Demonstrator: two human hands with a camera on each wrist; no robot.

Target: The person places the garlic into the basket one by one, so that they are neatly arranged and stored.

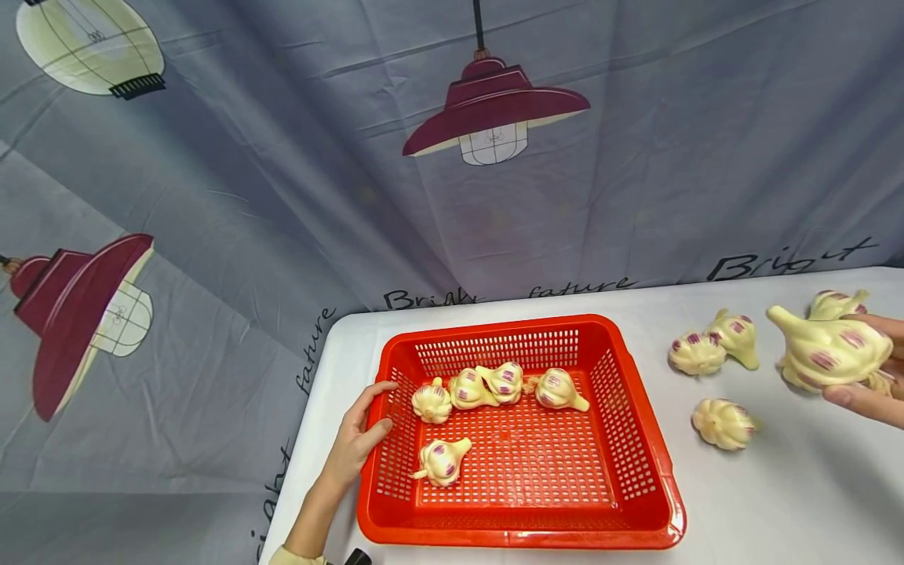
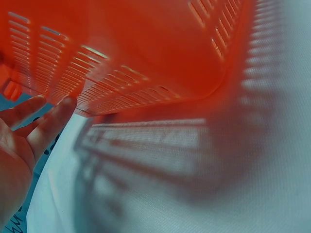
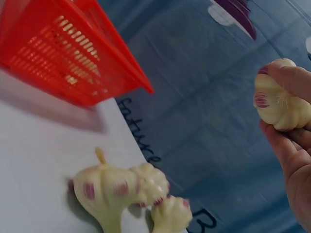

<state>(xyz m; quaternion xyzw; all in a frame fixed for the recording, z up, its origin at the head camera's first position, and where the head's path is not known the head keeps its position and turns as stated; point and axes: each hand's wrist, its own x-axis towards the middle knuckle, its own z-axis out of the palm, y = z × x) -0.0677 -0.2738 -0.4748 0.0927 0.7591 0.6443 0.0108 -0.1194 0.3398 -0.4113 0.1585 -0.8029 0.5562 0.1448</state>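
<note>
My right hand holds a garlic bulb up at the right, its stem to the left. In the right wrist view the thumb and fingers pinch this bulb from both sides. Behind it another bulb lies on the table, partly hidden. My left hand rests at the left rim of a red basket, fingertips over the edge. From the left wrist, fairly straight fingers touch the basket's outer side. Inside lie several garlic bulbs, most along the back.
Between basket and right hand, two garlic bulbs lie together, and a single bulb lies in front of them. The white table ends at a grey curtain printed with lamps, which also hangs along the left.
</note>
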